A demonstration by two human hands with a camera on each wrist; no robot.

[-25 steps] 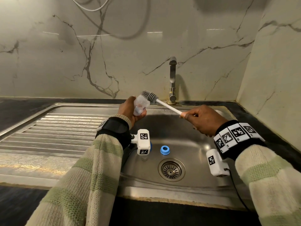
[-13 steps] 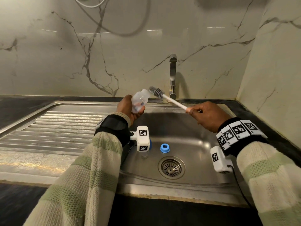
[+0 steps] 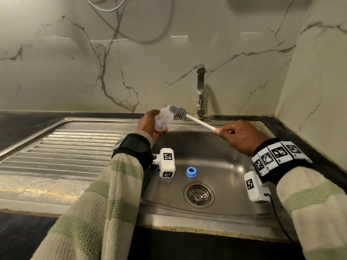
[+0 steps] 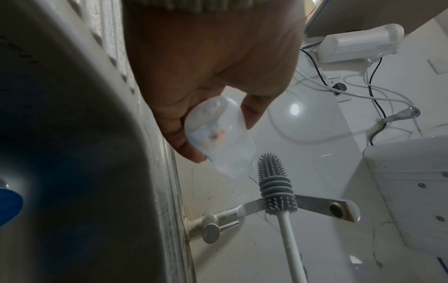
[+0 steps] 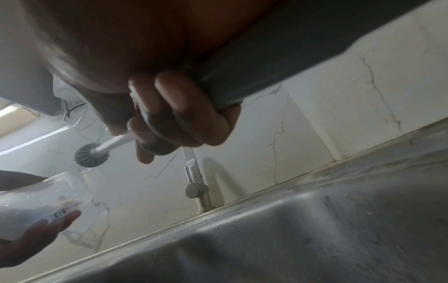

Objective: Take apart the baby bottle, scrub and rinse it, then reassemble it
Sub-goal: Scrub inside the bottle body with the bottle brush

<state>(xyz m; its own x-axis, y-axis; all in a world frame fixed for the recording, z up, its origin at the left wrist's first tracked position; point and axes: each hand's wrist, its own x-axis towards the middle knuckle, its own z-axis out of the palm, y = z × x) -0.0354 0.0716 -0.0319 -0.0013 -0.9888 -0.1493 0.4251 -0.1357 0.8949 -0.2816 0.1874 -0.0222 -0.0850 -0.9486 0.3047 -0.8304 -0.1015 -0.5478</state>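
Left hand (image 3: 150,126) fingers wrapping light, wet, slippery baby bottle (image 3: 163,119) at middle; right hand (image 3: 238,136) fingers gripping bottle brush (image 3: 189,117) handle.

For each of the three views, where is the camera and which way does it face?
Head: worn high, facing forward and down at the sink; both sleeves and hands show.
Left wrist: under the wrist, looking along the left hand at the bottle.
Right wrist: looking along the right hand at the brush.
All three share the bottle, brush and tap.
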